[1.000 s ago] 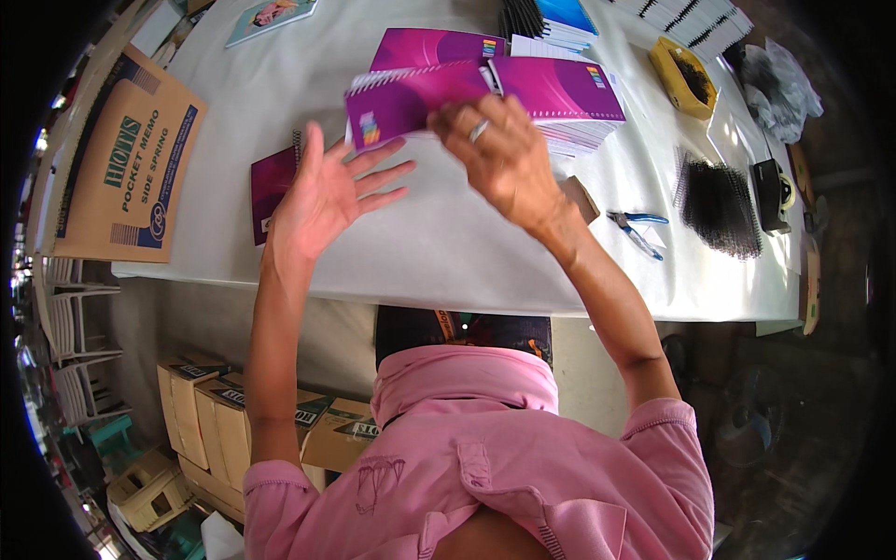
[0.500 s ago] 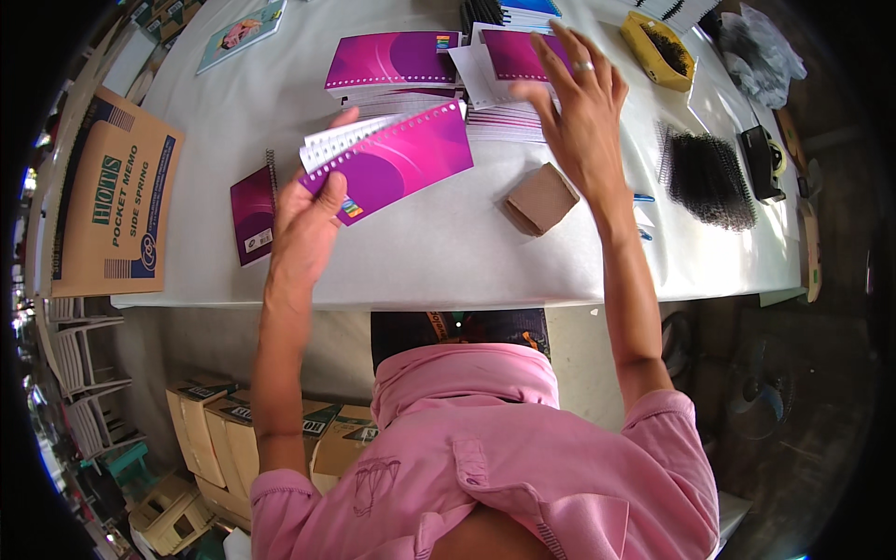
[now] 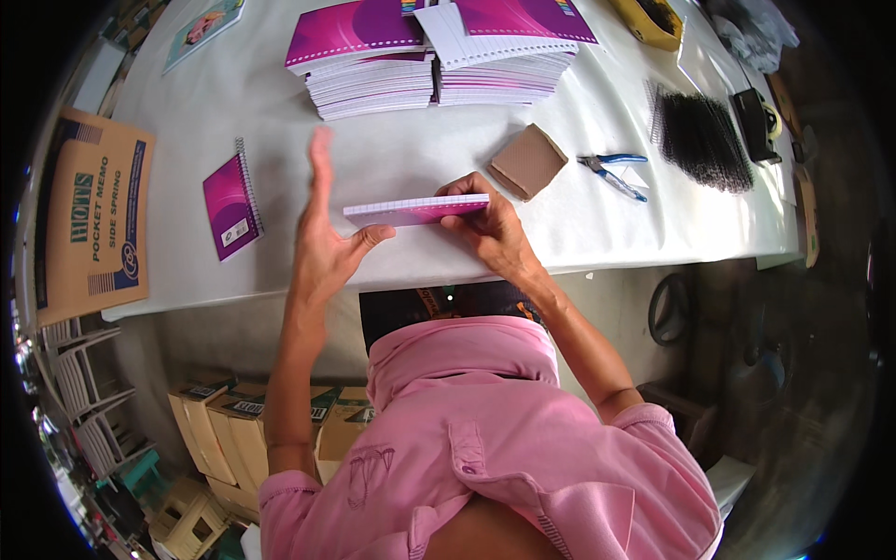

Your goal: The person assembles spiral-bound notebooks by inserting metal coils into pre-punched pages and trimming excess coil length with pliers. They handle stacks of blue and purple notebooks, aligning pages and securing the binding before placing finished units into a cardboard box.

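Right fingers [image 3: 474, 184] pinch the purple pad [image 3: 411, 212], seemingly for squaring; left fingers [image 3: 320, 173], spread and empty, should steady it

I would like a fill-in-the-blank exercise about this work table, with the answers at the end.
The purple-covered pad is gripped by the person's ____ hand.
The spiral-bound notebook lies to the ____ of the left hand.
The pliers have ____ handles.
The dish at upper right is ____.
Answers: right; left; blue; yellow.
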`<act>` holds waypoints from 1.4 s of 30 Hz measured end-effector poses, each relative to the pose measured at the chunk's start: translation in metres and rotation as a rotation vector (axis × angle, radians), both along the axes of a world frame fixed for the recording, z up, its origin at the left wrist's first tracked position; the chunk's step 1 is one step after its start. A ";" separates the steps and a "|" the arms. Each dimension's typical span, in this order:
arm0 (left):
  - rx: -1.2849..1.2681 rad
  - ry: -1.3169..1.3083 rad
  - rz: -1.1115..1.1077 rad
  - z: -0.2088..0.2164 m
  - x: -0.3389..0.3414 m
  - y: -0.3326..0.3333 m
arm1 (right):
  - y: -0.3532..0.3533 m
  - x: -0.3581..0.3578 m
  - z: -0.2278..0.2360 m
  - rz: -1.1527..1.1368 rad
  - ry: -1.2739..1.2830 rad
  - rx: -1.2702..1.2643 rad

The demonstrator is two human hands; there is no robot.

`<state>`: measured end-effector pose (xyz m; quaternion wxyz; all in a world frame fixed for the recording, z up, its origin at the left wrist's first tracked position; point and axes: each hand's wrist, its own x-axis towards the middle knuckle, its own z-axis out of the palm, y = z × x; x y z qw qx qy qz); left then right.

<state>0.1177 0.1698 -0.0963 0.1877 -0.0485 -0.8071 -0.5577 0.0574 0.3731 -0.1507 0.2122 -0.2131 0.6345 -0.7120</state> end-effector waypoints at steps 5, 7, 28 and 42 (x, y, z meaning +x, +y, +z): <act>-1.005 0.070 -0.033 0.030 -0.013 0.048 | 0.017 -0.010 0.018 0.059 0.252 0.188; -0.950 0.029 -0.029 0.014 -0.013 0.046 | 0.049 -0.044 0.052 0.142 0.372 0.208; -0.849 -0.032 -0.101 0.023 -0.024 0.052 | 0.237 -0.273 0.038 -0.801 1.002 1.216; -0.849 -0.009 -0.083 0.013 -0.022 0.049 | 0.063 -0.044 0.074 0.022 0.496 0.392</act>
